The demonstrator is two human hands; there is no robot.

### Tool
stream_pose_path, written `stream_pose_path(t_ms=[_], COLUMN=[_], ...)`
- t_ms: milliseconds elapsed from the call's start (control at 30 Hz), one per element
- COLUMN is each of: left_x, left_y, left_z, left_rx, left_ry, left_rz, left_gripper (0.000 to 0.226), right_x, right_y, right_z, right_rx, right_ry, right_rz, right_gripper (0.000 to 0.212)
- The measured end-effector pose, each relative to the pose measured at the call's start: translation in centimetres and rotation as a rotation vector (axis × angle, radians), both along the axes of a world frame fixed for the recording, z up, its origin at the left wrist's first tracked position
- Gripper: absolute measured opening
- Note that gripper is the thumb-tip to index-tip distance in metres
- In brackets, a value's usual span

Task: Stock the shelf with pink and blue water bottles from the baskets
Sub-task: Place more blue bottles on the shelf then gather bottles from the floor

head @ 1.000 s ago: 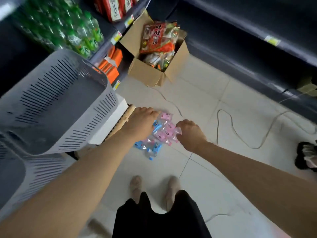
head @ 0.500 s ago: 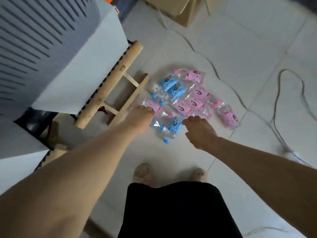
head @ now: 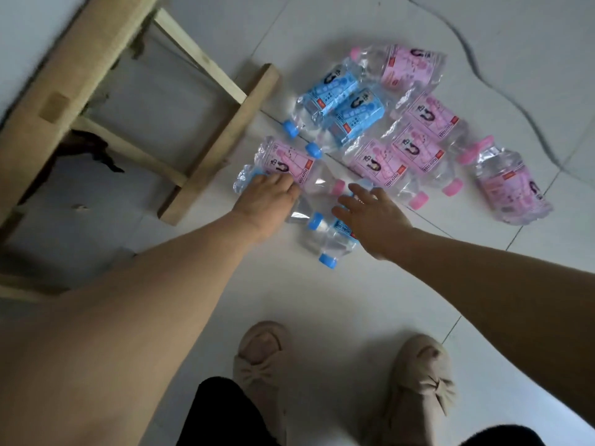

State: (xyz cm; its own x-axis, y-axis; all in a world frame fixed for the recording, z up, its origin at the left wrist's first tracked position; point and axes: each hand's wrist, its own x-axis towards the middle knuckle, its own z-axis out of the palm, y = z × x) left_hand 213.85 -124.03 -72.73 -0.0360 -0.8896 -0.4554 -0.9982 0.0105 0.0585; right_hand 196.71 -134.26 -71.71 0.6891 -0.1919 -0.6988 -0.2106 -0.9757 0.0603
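Several pink-labelled bottles (head: pixel 415 149) and blue-labelled bottles (head: pixel 341 104) lie on their sides in a loose pile on the white tile floor. My left hand (head: pixel 267 197) reaches down at the near left of the pile. Its fingers curl over a clear blue-capped bottle (head: pixel 304 214), beside a pink bottle (head: pixel 289 162). My right hand (head: pixel 370 214) is spread with straight fingers over another blue-capped bottle (head: pixel 331 244), whose label it partly hides. One pink bottle (head: pixel 512 185) lies apart at the right. No shelf or basket is in view.
A wooden stool frame (head: pixel 225 123) stands on the floor just left of the pile. A thin cable (head: pixel 483 69) snakes across the tiles at the upper right. My feet in beige slippers (head: pixel 260 358) stand below the hands.
The view has dropped close to the floor, and the grey baskets, shelf and box have left the frame. Both hands came down onto the near bottles, and the right hand's fingers spread out.
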Motion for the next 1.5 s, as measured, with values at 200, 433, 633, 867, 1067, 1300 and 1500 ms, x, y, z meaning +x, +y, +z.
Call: stream_pose_path(t_ms=[200,433,633,867,1067,1300,1500], left_x=[-0.3,-0.3,0.8,4.1,7.0,9.0,8.9], left_y=[-1.1,-0.7,-2.7,-7.8,-10.5,-7.2,-2.1], left_z=[0.5,7.5,19.9,40.9,61.7,82.7,95.7], left_rx=[0.027,0.134,0.035,-0.158,-0.434,-0.706,-0.899], left_ry=[-0.022,0.084,0.434,0.638,0.829,0.924,0.977], left_rz=[0.081,0.387,0.801,0.937,1.027,1.052,1.073], left_gripper=[0.034,0.06,0.052,0.042,0.038,0.044,0.032], right_x=[0.7,-1.1,1.1,4.3,7.8,10.1,10.3], right_y=[-0.7,-1.4,-5.1,-9.6,-10.2,-7.6,-4.9], right_z=[-0.4,6.1,20.0,41.7,61.5,82.1,93.6], right_rx=[-0.028,0.056,0.07,0.066,0.302,1.085,1.417], right_ry=[0.029,-0.06,-0.177,-0.478,-0.898,-1.228,-1.147], right_rz=[0.108,-0.181,-0.35,-0.599,-0.939,-1.114,-1.109], right_gripper=[0.069,0.057,0.056,0.062,0.059,0.037,0.031])
